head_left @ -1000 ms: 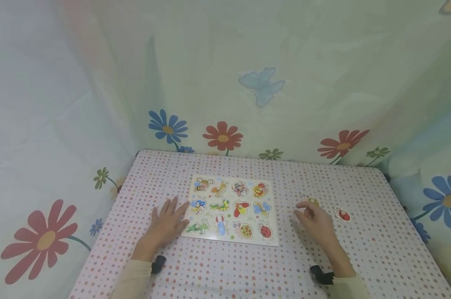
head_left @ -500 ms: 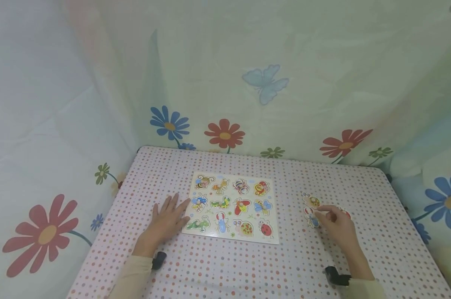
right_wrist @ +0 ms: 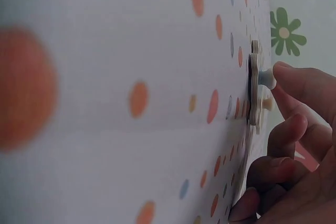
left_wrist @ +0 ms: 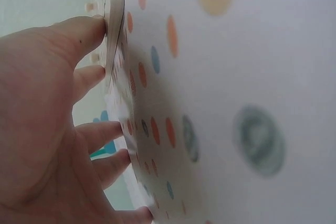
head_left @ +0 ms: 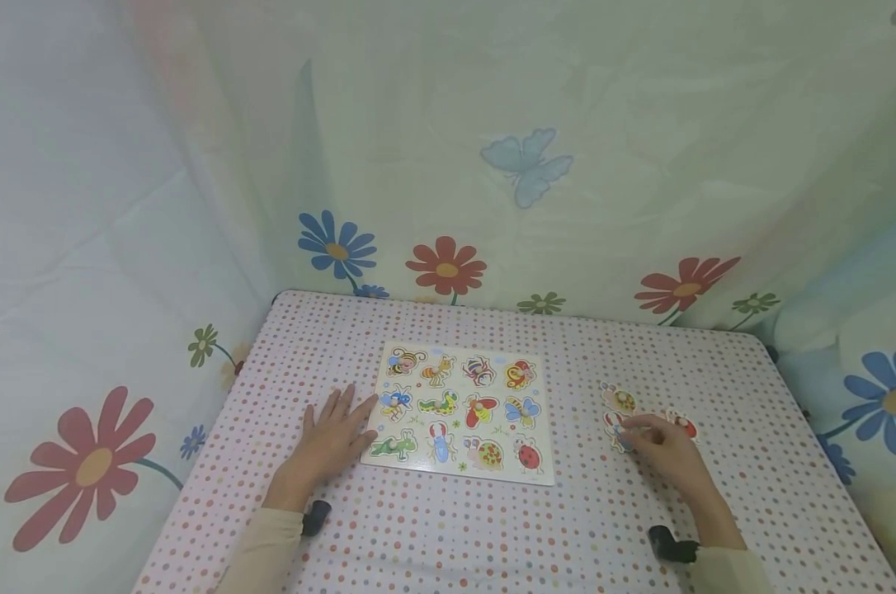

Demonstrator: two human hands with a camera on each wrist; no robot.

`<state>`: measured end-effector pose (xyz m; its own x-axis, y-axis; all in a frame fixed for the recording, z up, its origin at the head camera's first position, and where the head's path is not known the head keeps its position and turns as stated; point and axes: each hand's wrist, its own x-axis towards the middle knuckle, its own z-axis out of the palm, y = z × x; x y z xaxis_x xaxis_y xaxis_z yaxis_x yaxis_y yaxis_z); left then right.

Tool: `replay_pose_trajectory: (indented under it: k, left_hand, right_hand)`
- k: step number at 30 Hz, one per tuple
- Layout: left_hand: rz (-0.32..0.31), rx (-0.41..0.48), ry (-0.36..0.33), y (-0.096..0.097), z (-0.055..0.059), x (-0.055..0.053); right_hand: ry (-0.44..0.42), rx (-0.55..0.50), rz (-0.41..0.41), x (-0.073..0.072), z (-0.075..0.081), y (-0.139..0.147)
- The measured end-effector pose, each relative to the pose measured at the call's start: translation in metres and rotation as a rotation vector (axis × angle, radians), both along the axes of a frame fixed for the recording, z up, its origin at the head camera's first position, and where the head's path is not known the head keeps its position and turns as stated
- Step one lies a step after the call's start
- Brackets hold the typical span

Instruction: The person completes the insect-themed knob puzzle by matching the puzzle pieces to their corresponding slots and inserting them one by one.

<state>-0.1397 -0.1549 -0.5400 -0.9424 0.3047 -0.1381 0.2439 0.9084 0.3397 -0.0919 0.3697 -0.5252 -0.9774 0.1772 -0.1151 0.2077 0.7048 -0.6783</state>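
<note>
A wooden knob puzzle board (head_left: 459, 473) with insect pictures lies mid-table in the head view. My left hand (head_left: 331, 443) rests at its left side, fingers spread. In the left wrist view, the thumb and a finger touch the board's edge (left_wrist: 114, 19), while the other fingertips meet the cloth. To the right, my right hand (head_left: 671, 454) pinches at the knob (right_wrist: 268, 78) of a blue stag beetle puzzle piece (head_left: 617, 436), which lies on the cloth. A snail piece (head_left: 622, 400) sits just beyond it. A red ladybug piece (head_left: 683, 425) is partly hidden behind the hand.
A dotted cloth (head_left: 448, 536) covers the table. Flower-printed curtains (head_left: 389, 124) hang behind it and at both sides. Black wrist mounts (head_left: 672, 544) sit at both cuffs, low over the cloth.
The right hand moved right, uncovering the stag beetle and snail pieces, then its fingertips shifted slightly left onto the beetle's knob. The left hand stays at the board. The head view shifted slightly.
</note>
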Motion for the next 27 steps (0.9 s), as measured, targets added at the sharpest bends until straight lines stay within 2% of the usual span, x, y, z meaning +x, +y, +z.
replay_pose_trajectory:
  k: [7,18,27]
  left_hand:
    - [-0.008,0.003,-0.006,-0.0007,-0.0001,0.0003]
    - [-0.006,0.008,-0.010,-0.0011,0.0014,0.0015]
    - [-0.008,0.017,-0.025,-0.0011,0.0030,0.0003]
  right_hand:
    - [0.004,-0.014,0.045,-0.0016,-0.0031,0.0016]
    - [-0.006,-0.042,0.052,-0.0040,-0.0074,0.0027]
    - [-0.021,-0.035,0.066,-0.0036,-0.0041,0.0007]
